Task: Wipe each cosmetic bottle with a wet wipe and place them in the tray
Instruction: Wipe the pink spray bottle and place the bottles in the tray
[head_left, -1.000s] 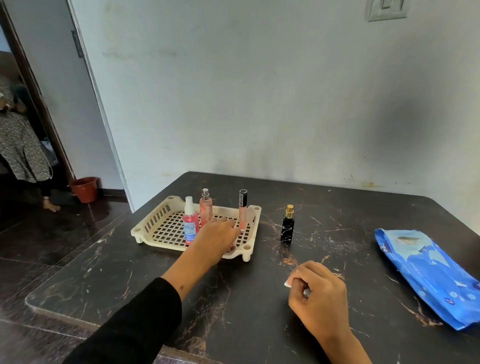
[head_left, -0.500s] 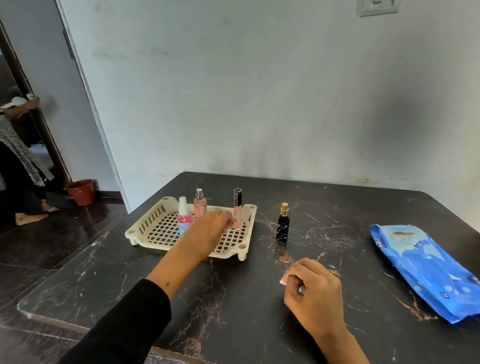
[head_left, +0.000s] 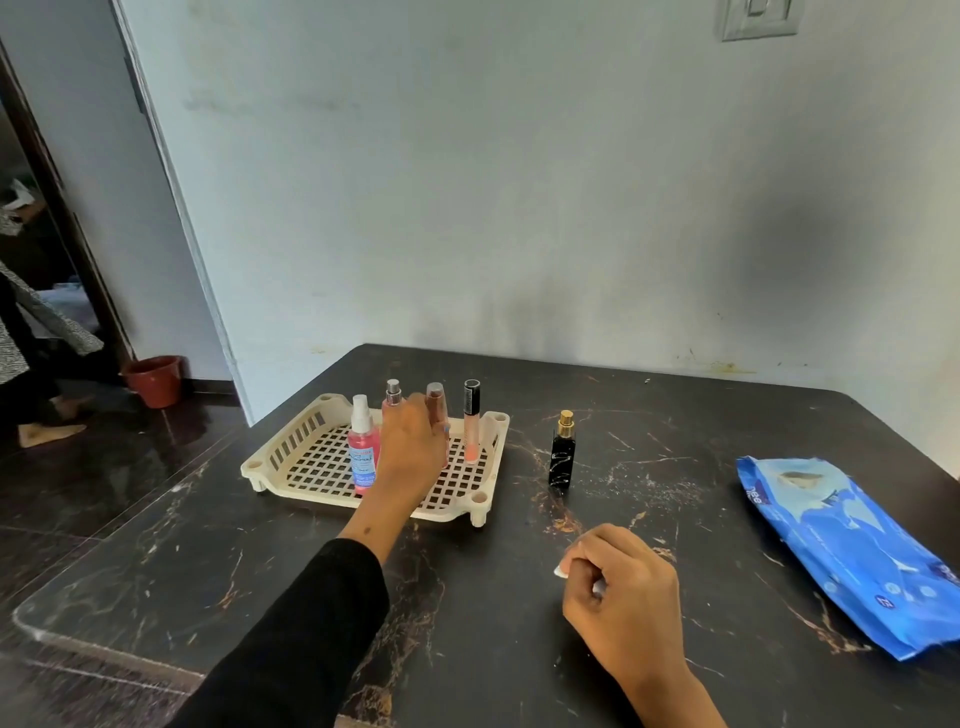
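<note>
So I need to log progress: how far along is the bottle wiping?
Three bottles stand in the tray. The left hand is setting in a fourth, brown-capped bottle. The right hand holds the wipe. The black bottle remains on the table.

Soft daylight; slight blur; edges bend outward.

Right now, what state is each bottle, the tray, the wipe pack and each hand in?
Red spray bottle: upright in tray.
Brown-capped tube: upright, left hand around it.
Black-capped tube: upright in tray.
Black bottle: upright on table.
Wipe pack: lying flat.
Right hand: clutching wipe.
</note>
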